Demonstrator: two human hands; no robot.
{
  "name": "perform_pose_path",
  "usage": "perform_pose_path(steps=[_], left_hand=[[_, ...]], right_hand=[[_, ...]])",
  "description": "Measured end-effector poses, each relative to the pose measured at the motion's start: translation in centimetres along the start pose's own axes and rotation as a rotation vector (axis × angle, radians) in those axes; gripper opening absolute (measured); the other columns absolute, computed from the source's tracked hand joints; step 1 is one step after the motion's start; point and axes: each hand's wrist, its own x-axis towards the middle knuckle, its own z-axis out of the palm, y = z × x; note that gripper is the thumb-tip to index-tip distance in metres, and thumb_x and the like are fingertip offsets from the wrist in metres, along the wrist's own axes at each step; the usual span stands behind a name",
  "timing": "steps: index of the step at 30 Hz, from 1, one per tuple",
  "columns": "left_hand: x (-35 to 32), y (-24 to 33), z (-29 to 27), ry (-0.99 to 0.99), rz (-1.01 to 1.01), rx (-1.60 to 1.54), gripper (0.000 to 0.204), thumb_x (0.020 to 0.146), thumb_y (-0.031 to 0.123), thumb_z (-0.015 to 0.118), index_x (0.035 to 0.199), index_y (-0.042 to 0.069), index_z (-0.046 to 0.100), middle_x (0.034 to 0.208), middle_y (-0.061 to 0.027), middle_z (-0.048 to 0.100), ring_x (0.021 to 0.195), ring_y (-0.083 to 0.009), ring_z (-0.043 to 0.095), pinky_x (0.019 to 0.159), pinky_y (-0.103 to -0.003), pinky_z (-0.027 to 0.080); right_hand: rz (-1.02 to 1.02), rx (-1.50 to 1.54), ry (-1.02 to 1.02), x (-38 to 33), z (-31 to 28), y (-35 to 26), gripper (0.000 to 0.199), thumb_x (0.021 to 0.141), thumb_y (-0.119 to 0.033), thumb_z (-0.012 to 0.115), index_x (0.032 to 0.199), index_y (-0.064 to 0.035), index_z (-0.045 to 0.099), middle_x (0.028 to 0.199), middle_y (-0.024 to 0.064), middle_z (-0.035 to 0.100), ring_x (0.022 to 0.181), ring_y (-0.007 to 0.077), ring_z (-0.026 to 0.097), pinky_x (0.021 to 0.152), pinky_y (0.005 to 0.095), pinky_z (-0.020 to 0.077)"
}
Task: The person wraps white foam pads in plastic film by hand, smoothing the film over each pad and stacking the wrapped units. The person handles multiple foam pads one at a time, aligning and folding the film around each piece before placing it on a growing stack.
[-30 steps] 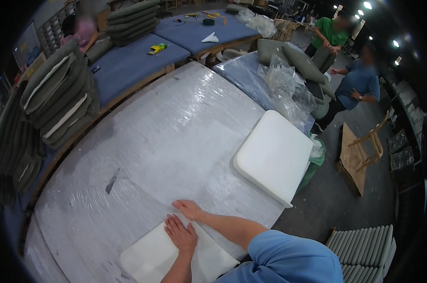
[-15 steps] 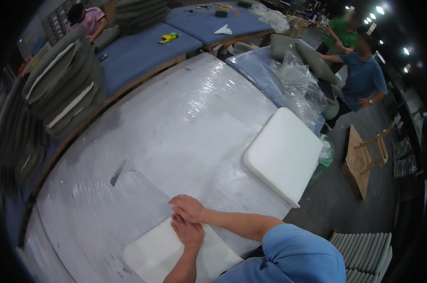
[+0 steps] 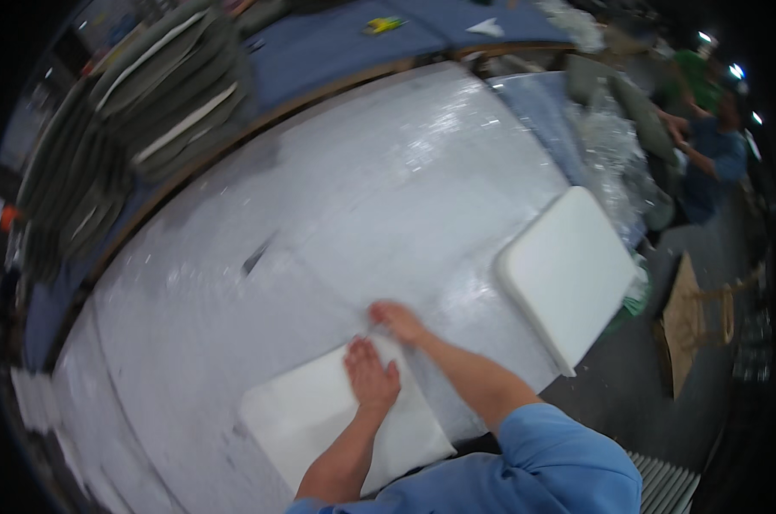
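A white foam pad point(image 3: 315, 413) lies flat on the plastic-covered table close in front of me. My left hand point(image 3: 373, 377) rests on its far part, palm down, with the fingers stretched out. Just beyond the pad's far corner, over the plastic sheet, is my right hand point(image 3: 396, 320). Its fingers are bent and pressed together; blur hides whatever may be between them. To the right, at the table's edge, sits a thicker white foam seat cushion point(image 3: 568, 274) with rounded corners, apart from both hands.
Grey-green cushions point(image 3: 170, 94) are stacked at the far left by a blue worktable point(image 3: 319, 60). Crumpled clear plastic point(image 3: 612, 146) lies at the far right, near another person point(image 3: 713, 158). A wooden chair point(image 3: 683, 321) lies on the floor at right.
My right hand has come off my left hand and moved away past the pad's corner. The left hand stays on the pad, fingers flat. The whole view has shifted and tilted.
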Motion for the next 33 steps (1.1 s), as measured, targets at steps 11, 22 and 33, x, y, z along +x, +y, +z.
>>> perform_pose_path(steps=[11, 22, 33], left_hand=[[0.1, -0.7, 0.3, 0.039, -0.041, -0.019, 0.082, 0.100, 0.043, 0.048, 0.161, -0.005, 0.022, 0.170, -0.0235, 0.017, 0.158, -0.0420, 0.011, 0.127, -0.055, 0.003], [0.2, 1.2, -1.6, -0.093, -0.076, 0.013, 0.088, 0.096, 0.036, 0.056, 0.161, -0.006, 0.015, 0.171, -0.0233, 0.013, 0.160, -0.0382, 0.006, 0.129, -0.052, 0.002], [-0.6, 1.7, -3.2, -0.001, 0.009, -0.113, 0.079, 0.101, 0.035, 0.054, 0.161, -0.004, 0.021, 0.170, -0.0248, 0.013, 0.158, -0.0431, 0.008, 0.127, -0.056, 0.004]], right_hand=[[-0.152, -0.271, 0.550, -5.7, 1.6, -9.1, 0.034, 0.108, -0.025, 0.055, 0.127, -0.0009, 0.068, 0.118, 0.0133, 0.074, 0.096, 0.0189, 0.070, 0.084, 0.0315, 0.0545], [0.009, -0.243, 0.393, -9.4, 6.0, -3.2, 0.048, 0.110, -0.035, 0.048, 0.146, -0.0050, 0.055, 0.120, 0.0149, 0.070, 0.089, 0.0194, 0.064, 0.086, 0.0325, 0.0524], [0.072, -0.475, 0.468, -24.1, 2.9, -8.0, 0.037, 0.107, -0.031, 0.054, 0.131, -0.0046, 0.066, 0.125, 0.0181, 0.069, 0.112, 0.0335, 0.067, 0.097, 0.0388, 0.0520]])
